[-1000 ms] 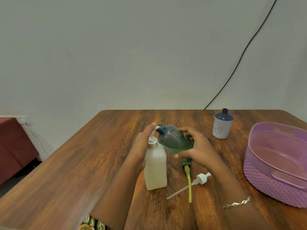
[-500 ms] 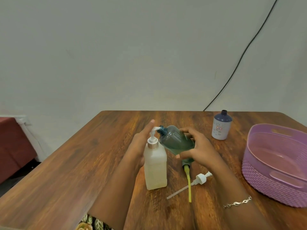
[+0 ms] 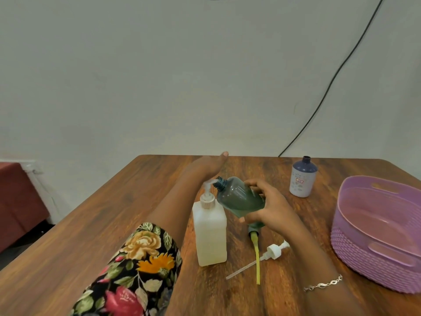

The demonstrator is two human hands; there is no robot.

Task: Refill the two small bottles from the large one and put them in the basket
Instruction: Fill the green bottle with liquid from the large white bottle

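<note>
Two small bottles are out of the purple basket [image 3: 364,258]. The teal bottle [image 3: 239,199] is in my right hand [image 3: 268,208], fingers wrapped round its body. It is tilted so its open neck meets the spout of the large white bottle [image 3: 209,233], which stands upright mid-table [image 3: 91,224]. My left hand [image 3: 205,167] is flat over the pump head, fingers straight, gripping nothing; I cannot tell if it touches. The blue-topped bottle [image 3: 300,179] stands uncapped far right, left of the basket. A white pump [image 3: 275,249] and a yellow-green pump [image 3: 256,252] lie crossed on the table near me.
</note>
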